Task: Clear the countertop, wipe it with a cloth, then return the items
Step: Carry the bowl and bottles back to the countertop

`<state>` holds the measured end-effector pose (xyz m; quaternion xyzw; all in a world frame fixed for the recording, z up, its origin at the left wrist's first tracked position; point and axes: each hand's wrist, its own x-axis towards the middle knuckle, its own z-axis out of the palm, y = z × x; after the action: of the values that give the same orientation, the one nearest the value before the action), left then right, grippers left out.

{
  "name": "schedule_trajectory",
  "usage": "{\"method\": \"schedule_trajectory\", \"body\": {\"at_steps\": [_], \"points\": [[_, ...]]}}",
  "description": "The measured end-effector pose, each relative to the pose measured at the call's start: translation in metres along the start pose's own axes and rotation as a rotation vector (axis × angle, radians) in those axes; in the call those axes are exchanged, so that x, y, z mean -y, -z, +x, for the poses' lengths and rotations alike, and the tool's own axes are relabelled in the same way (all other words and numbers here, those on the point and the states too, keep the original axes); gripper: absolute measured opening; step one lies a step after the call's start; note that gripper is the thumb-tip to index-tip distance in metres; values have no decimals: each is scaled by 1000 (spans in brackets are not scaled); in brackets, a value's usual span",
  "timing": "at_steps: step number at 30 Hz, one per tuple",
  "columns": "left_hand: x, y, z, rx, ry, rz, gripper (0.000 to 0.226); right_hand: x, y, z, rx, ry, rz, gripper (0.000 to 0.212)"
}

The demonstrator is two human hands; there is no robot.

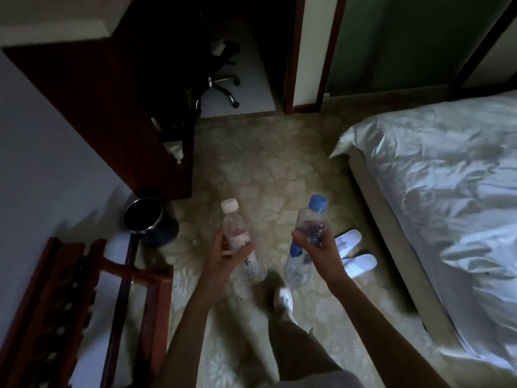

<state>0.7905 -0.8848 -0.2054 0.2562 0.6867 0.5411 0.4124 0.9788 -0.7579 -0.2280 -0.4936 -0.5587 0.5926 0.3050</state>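
Bedding on the bed [436,175] fills the right of the frame; no counter can be made out. At lower centre two bottles are carried: the white-capped bottle [242,242] is gripped by the left hand [229,254], the blue-capped bottle [306,242] by the right hand [321,245], fingers wrapped round each. Clearing or returning is judged under way; which cannot be told.

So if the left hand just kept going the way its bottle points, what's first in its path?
Probably nothing close: the left hand aims its white-capped bottle up-frame over bare carpet. The dark wooden cabinet lies just left of that line, though depth is unclear.
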Motion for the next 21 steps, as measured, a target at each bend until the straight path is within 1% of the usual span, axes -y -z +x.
{"method": "schedule_trajectory", "body": {"at_steps": [3,5,8,12,14,16,18,21], "points": [[-11,2,91,-6,8,28,54,14,-24,94,18,29,7,59],[-23,4,152,-44,31,25,55,30,-42,155,51,25,-2,55],[-55,6,237,-105,32,30,53,59,-64,243,99,30,-26,45],[-106,16,344,-145,-1,35,49,113,-90,354,141,18,-26,50],[-125,22,396,-179,-49,31,45,134,-108,408,142,30,-6,48],[-134,31,451,-189,-41,17,44,150,-130,463,169,23,-12,43],[-137,43,509,-203,-10,24,47,163,-154,517,180,40,-41,36],[-152,62,605,-209,12,27,58,187,-196,602,175,61,-66,37]]}}
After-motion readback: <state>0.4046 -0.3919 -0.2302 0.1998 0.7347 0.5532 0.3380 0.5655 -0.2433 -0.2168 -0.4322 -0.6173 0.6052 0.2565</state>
